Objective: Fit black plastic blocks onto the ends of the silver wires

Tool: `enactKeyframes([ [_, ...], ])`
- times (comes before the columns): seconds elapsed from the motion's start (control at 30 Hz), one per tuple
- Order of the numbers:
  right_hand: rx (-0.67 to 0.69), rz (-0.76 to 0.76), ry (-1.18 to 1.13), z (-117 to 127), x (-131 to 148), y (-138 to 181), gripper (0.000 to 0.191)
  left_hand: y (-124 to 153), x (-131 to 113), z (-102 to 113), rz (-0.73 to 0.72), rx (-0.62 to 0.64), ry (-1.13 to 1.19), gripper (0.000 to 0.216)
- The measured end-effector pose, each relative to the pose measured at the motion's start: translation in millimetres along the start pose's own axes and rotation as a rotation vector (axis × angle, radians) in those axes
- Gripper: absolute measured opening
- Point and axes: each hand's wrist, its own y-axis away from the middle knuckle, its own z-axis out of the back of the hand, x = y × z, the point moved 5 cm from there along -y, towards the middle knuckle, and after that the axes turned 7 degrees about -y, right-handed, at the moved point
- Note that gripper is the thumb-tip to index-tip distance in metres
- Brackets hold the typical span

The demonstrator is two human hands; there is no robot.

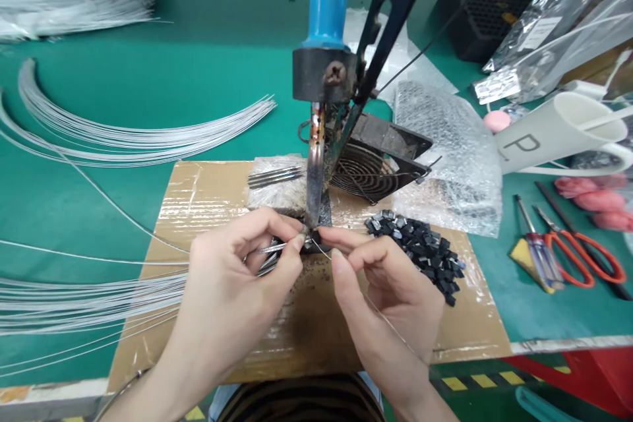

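A soldering iron (314, 165) with a blue handle is clamped upright, its tip pointing down between my hands. My left hand (247, 270) is closed in a pinch on a thin grey-white cable (270, 248), whose end lies at the iron's tip. Between the fingers of my right hand (388, 297) runs a thin solder wire (388, 324), reaching toward the same spot. Fingertips and the tip hide the exact joint. Small black connector parts (418, 254) lie in a heap beside my right hand.
Bundled white cables (148, 135) lie at left. Behind the tip sits a small fan (370, 168) near bubble wrap (445, 158). Cardboard (182, 204) covers the work spot. Orange-handled scissors (568, 250), a screwdriver (541, 257) and a white mug (548, 135) are at right.
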Motion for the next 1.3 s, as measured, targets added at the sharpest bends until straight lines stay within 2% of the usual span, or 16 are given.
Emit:
enactKeyframes([
  [1.3,-0.01,0.12,0.059,-1.8,-0.4,1.7,0.018,3.1,-2.0,-0.2,-0.038,0.012,0.005,0.007],
])
